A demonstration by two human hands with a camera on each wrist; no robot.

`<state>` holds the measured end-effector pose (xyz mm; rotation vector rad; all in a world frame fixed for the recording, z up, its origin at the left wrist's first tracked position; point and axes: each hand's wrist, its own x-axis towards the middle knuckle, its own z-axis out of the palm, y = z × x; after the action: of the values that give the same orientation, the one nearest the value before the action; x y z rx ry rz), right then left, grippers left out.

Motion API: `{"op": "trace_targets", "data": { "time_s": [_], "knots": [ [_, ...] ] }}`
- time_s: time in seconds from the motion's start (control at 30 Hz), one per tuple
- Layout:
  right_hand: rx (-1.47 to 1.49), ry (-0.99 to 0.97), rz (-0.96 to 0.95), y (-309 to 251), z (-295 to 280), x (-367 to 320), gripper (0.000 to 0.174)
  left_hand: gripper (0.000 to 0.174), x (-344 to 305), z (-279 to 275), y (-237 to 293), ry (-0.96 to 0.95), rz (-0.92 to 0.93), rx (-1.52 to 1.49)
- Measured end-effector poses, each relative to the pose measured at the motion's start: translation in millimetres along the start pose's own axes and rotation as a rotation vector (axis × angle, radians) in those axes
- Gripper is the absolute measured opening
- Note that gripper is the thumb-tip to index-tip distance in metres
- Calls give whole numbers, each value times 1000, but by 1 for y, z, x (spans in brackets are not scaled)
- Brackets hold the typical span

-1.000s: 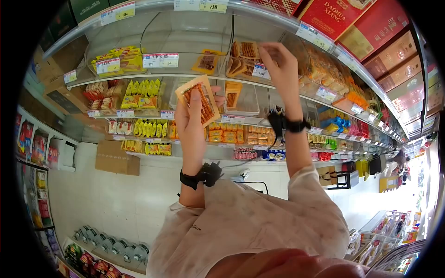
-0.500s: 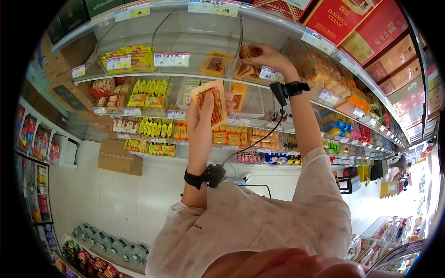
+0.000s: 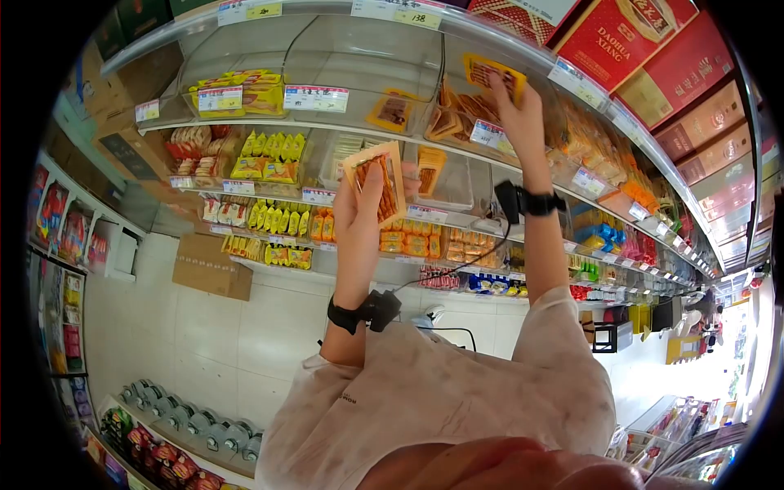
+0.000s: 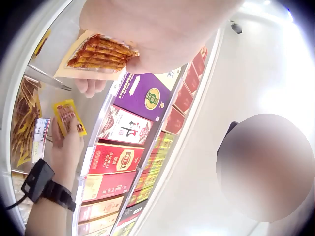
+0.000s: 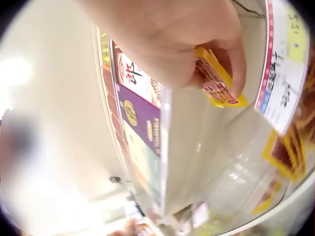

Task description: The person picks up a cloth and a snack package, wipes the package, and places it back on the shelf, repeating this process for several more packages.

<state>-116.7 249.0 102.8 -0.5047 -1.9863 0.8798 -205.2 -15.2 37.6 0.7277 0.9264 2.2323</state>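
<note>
In the head view the left hand (image 3: 359, 208) grips a flat pale-edged snack packet (image 3: 377, 181), thumb across its front; the left wrist view shows the same packet (image 4: 101, 53) with its reddish-brown strips. Higher and to the right, the right hand (image 3: 518, 122) pinches a yellow-edged packet (image 3: 495, 75) above the top-shelf bin, which holds similar packets (image 3: 457, 116). The right wrist view has that yellow packet (image 5: 216, 81) between thumb and fingers. One more yellow packet (image 3: 392, 109) lies alone in the neighbouring compartment.
Price tags (image 3: 316, 98) line the shelf fronts. Lower shelves hold yellow snack bags (image 3: 269, 155) and orange packs (image 3: 404, 238). Red gift boxes (image 3: 616, 37) stand at the upper right. A cardboard box (image 3: 212, 265) sits on the floor. A cable (image 3: 465, 263) hangs between the wrists.
The right hand reached into the top bin and has lifted out, now pinching a yellow-edged packet above it. The left hand keeps its packet, nearly unmoved. The head view has shifted slightly.
</note>
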Motion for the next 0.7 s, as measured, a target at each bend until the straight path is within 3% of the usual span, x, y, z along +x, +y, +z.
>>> {"op": "trace_targets", "data": {
  "time_s": [0.03,0.23,0.43,0.7],
  "knots": [
    [285,44,31,-9,2,-12,30,34,2,0,-1,19,-7,-11],
    [828,-117,213,-46,10,-78,31,39,6,0,-15,-16,-15,-134],
    [1149,19,357,-78,29,-131,36,51,5,19,-8,-81,101,-262],
    [1169,37,287,-86,28,-149,39,55,-1,38,-2,-147,133,-272]
  ]
}}
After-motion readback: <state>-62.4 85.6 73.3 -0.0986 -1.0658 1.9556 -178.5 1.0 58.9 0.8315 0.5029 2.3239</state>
